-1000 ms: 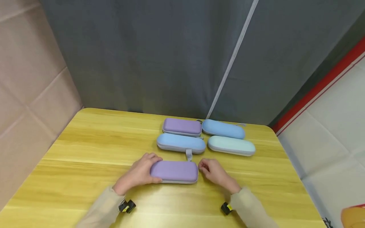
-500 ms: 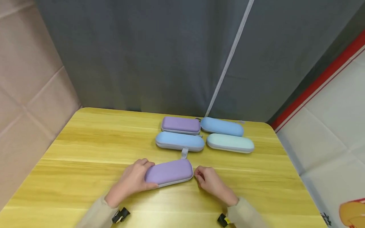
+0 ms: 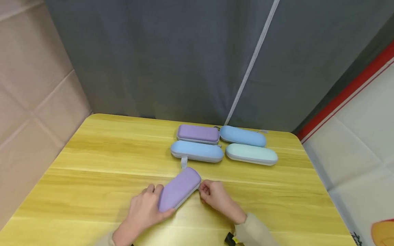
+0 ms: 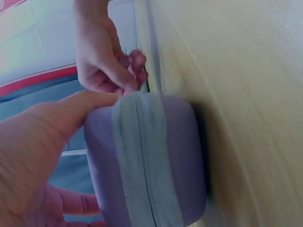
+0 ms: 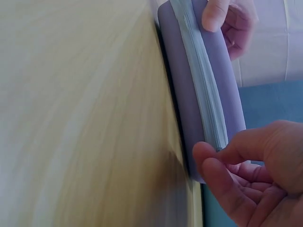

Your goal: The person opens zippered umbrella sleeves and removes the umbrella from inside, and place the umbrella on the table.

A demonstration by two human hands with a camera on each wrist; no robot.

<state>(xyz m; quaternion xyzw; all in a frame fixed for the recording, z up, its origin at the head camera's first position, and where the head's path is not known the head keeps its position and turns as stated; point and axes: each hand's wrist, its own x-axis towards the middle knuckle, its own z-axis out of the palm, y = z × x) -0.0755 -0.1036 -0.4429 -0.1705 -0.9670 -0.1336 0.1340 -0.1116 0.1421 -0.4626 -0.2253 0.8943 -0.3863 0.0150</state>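
A purple zippered case (image 3: 180, 189), shaped like a glasses case, lies diagonally on the table at the front. My left hand (image 3: 143, 209) grips its near left end, thumb on the near side and fingers over the far side. At the opposite end, my right hand (image 3: 216, 196) pinches the zipper pull between thumb and forefinger, which mostly hide it. The grey zipper (image 5: 201, 75) runs along the side facing me and looks closed in the right wrist view. A grey strap (image 3: 184, 162) sticks out from the case's far side.
Behind stand a second purple case (image 3: 198, 133), a light blue case (image 3: 197, 150), another blue case (image 3: 243, 136) and a mint case (image 3: 251, 153), close together. The wooden table (image 3: 101, 164) ends at a dark grey curtain (image 3: 154, 61).
The purple case has turned from lying straight across to a diagonal, its right end swinging away and leftward. My left hand has come nearer; my right hand has followed leftward at the case's end.
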